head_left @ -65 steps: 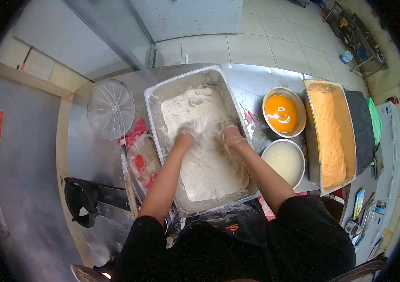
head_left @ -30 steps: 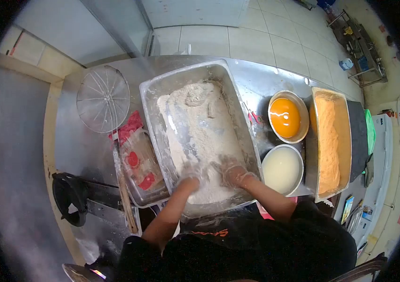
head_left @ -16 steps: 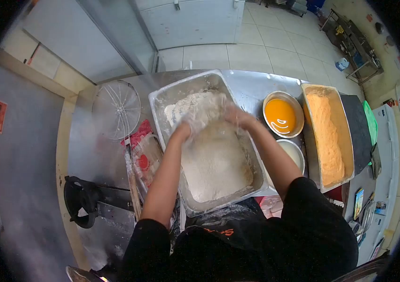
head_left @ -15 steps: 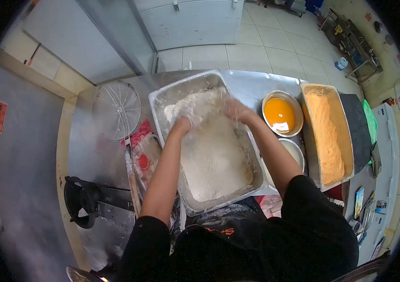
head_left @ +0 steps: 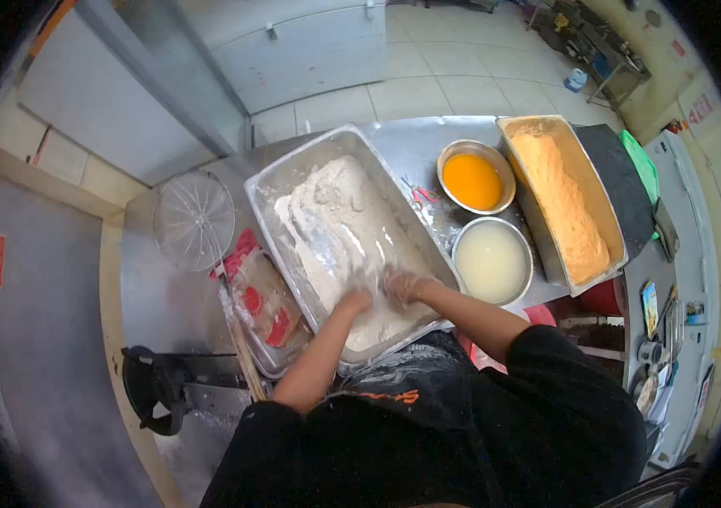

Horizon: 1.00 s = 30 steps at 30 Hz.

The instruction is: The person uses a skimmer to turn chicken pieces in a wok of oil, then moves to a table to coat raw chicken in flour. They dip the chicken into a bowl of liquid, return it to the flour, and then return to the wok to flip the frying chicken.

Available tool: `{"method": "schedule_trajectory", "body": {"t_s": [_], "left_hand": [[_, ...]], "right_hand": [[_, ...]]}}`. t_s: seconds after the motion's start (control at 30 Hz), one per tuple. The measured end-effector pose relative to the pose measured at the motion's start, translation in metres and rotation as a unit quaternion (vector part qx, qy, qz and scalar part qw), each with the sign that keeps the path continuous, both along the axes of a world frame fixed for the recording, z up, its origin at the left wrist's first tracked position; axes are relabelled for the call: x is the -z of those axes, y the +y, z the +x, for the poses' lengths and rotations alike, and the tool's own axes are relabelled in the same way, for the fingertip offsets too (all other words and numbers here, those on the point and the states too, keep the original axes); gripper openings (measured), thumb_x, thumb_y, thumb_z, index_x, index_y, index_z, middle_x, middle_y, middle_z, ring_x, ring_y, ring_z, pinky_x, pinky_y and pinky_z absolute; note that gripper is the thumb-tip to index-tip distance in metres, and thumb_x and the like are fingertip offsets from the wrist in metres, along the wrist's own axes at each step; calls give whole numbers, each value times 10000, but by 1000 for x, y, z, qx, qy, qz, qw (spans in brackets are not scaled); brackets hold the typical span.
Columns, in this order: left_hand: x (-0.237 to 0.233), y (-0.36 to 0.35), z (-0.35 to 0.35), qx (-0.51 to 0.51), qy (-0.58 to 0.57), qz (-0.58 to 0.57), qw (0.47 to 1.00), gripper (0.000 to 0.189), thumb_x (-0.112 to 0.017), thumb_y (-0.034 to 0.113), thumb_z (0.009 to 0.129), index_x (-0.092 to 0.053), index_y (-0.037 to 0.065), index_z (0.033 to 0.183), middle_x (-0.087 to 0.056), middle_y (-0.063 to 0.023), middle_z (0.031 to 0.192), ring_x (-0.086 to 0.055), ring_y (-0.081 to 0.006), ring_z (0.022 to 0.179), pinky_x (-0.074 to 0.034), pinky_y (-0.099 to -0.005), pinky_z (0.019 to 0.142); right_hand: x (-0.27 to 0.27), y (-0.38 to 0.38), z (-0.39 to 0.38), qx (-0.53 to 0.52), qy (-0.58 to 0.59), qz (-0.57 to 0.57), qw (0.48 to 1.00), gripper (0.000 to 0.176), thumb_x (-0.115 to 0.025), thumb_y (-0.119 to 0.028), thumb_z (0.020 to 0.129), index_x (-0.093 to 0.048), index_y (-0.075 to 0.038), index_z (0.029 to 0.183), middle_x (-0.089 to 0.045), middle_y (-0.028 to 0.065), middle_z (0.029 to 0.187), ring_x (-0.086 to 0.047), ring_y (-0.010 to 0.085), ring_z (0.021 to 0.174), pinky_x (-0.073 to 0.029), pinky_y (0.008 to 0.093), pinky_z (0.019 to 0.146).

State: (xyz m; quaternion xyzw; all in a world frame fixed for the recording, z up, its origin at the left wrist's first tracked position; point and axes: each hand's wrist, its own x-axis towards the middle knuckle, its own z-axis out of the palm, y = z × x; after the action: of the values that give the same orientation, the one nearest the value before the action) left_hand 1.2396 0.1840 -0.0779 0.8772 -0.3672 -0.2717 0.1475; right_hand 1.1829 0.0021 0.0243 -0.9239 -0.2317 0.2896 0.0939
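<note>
A deep rectangular metal tray [head_left: 260,203] holds white flour [head_left: 339,199], heaped toward its far end and streaked with furrows. Both hands are down in the flour near the tray's close end. My left hand [head_left: 359,299] is smeared by motion, and its fingers are partly lost in the powder. Just to its right, my right hand [head_left: 404,288] touches the flour, dusted white and also blurred. Whether either hand grasps any flour cannot be made out.
Right of the tray stand a metal bowl of orange liquid [head_left: 472,181], a bowl of pale liquid [head_left: 491,261] and a long tray of orange crumbly material [head_left: 565,207]. Red-handled scissors [head_left: 425,196] lie between. At left are a round wire rack [head_left: 195,220] and a plastic-wrapped package [head_left: 263,296].
Both hands have moved from the far part of the tray to its near end. The flour now shows furrows and a far heap. The camera view has shifted, uncovering the pale liquid bowl.
</note>
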Motion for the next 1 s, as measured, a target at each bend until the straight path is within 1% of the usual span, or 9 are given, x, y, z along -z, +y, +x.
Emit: {"method": "schedule_trajectory", "body": {"t_s": [0.1,0.13,0.17,0.2,0.33,0.43,0.5,0.77,1.0], "left_hand": [[-194,3,-25,50,208,189,958,615,-494,413,827,-402,68,1328,-443,-263,1284,-416,-368,1209,-309,-405,1023],[-130,25,-14,109,146,60,981,575,-506,410,819,-476,45,1262,-517,-252,1205,-513,-350,1108,-371,-387,975],[-229,5,-7,163,113,45,979,532,-501,377,835,-495,31,1240,-515,-234,1223,-519,-333,1098,-377,-378,971],[-198,36,7,276,-110,-192,935,474,-480,334,857,-514,17,1207,-555,-219,1168,-546,-318,1047,-408,-383,926],[-247,72,25,-128,159,-140,969,453,-486,280,857,-495,16,1226,-546,-201,1189,-534,-297,1070,-399,-369,940],[-235,65,23,-151,160,-165,961,443,-490,240,858,-482,16,1240,-539,-186,1205,-525,-281,1087,-393,-358,951],[-222,52,11,-115,166,-154,967,439,-493,213,858,-472,15,1249,-535,-177,1216,-519,-270,1098,-389,-351,958],[-228,-6,-17,-45,165,-167,971,443,-504,104,859,-435,14,1287,-517,-140,1258,-496,-227,1143,-372,-323,986],[-325,27,-119,-244,-48,-195,949,286,-547,176,850,-595,89,1119,-563,-118,1141,-547,-240,1017,-418,-346,901]], "right_hand": [[-18,-14,-15,4,61,128,990,550,-507,-150,793,-376,-33,1315,-604,229,972,-591,341,895,-451,444,777],[-47,-25,-19,15,34,189,981,583,-508,-155,800,-342,-58,1350,-610,224,948,-595,346,879,-456,448,762],[-108,-25,-18,55,26,125,990,583,-526,-176,808,-343,-76,1353,-612,220,952,-593,351,882,-458,448,763],[-183,-17,-16,103,25,60,993,585,-544,-197,816,-344,-95,1355,-613,216,956,-592,356,885,-460,449,764],[-259,-23,-32,227,-390,275,849,517,-564,-230,818,-417,4,1256,-554,222,1079,-546,347,1001,-460,427,830],[-206,5,-41,306,-558,253,729,326,-531,-150,807,-509,20,1085,-574,215,963,-562,347,929,-466,442,788],[-168,14,-57,287,-81,107,948,197,-531,-122,779,-529,19,917,-578,209,876,-573,347,868,-469,435,741],[-149,-2,-217,483,-165,402,760,255,-504,-84,768,-587,-59,1008,-592,168,859,-579,338,829,-466,410,757],[-111,-63,-375,393,-197,210,874,311,-553,-310,845,-600,-94,1063,-591,169,820,-577,330,813,-450,429,736]]}}
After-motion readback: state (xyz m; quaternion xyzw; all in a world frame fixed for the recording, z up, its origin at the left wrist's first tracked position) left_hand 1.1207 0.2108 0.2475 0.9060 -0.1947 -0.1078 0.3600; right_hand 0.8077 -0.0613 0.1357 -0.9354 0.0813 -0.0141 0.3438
